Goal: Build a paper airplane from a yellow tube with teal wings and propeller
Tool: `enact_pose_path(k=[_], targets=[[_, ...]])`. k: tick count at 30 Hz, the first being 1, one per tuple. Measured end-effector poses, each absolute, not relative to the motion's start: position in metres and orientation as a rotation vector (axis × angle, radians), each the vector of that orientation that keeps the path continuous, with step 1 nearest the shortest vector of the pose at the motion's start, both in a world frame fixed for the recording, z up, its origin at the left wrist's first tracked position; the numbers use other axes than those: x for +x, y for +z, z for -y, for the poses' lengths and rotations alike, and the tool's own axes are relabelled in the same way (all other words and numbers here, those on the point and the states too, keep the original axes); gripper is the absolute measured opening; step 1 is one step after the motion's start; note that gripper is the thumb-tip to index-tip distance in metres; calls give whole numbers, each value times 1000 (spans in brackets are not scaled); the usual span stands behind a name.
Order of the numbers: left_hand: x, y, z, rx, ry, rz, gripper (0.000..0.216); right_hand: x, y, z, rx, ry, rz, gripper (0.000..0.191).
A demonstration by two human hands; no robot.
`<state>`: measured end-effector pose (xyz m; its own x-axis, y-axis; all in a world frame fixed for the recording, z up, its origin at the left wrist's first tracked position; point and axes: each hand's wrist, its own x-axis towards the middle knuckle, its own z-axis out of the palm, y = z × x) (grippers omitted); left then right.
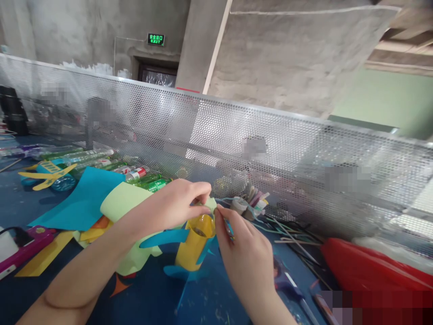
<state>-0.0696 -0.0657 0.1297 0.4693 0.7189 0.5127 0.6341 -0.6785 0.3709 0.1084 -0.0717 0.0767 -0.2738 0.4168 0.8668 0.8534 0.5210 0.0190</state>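
We hold a yellow tube (pixel 195 246) upright near the middle of the desk (pixel 152 298), a smooth, glossy cylinder with an open round mouth at the top and curved blue paper fins (pixel 165 238) sticking out from its sides and foot. Our left hand (pixel 176 205) comes in from the left, its thumb and forefinger pinched on a small pale green paper strip (pixel 210 204) right at the tube's upper rim. Our right hand (pixel 245 257) rises from the near edge just right of the tube, its fingertips (pixel 219 211) closed on the same strip, so both hands meet above the tube's mouth, almost touching each other. The tube stands just below and between them.

The desk top is dark blue and dull, flecked with paper scraps. Left of the tube lie flat sheets of paper: a turquoise sheet (pixel 83 198), a curled pale green sheet (pixel 123 203) and yellow strips (pixel 43 257) toward the near left corner. Farther back on the left, clear plastic bottles (pixel 84 158) lie on their sides in a row. Behind the tube sit small tape rolls (pixel 248 203), and thin sticks (pixel 287 234) lie scattered to their right. A shiny red plastic bag (pixel 368 271) fills the near right corner. A perforated metal screen (pixel 270 149) runs along the far edge.
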Motion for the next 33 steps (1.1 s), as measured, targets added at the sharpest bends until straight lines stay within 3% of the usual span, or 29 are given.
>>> enact_pose_path(k=[5, 9, 18, 33], targets=[[-70, 130, 63, 2620, 957, -1185, 18, 115, 88, 68, -1089, -201, 1917, 13], [-69, 130, 62, 2639, 951, -1161, 19, 121, 93, 61, -1061, 120, 1942, 27], [-70, 131, 64, 2600, 936, -1195, 20, 126, 94, 53, -924, 492, 1948, 25], [-72, 132, 59, 2530, 950, -1172, 19, 125, 93, 54, -970, 312, 1976, 28]])
